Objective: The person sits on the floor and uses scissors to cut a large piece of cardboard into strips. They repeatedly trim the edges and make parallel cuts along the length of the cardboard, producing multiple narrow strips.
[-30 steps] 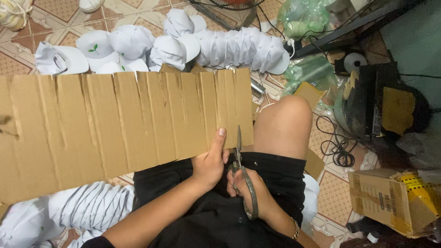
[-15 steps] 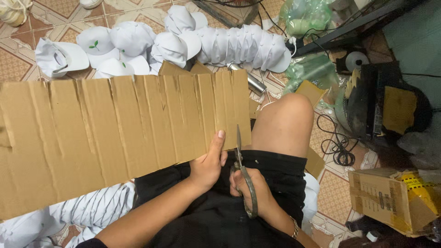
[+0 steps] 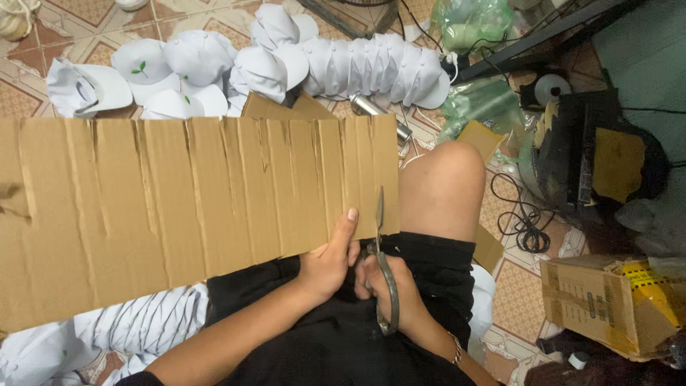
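A: Near end first: right hand (image 3: 389, 289) clenched through the loops of one pair of scissors (image 3: 383, 264), blades pointing up at the lower right edge of the cardboard sheet (image 3: 193, 207). Left hand (image 3: 330, 259) pinching that same lower edge, thumb flat on the face, just beside the blades.

B: Looks risky. Thumb that close to the blade line, could get nicked if the scissors slip or the sheet buckles. Corrugated that thick, might tear crooked instead of cutting clean along the flute.

A: Yep. Sheet resting across the lap, spanning out past the left border, bare knee (image 3: 443, 182) poking up right of it. Top edge already notched: roughly seven short slits, hard to count exactly.

B: And beyond?

A: Tiled floor (image 3: 43, 100) with white caps (image 3: 207, 64), one nested row plus a loose heap, too overlapped for a true count, a dozen-plus for sure. One cardboard box (image 3: 607, 300) at right, one tangle of black cable (image 3: 525, 221).
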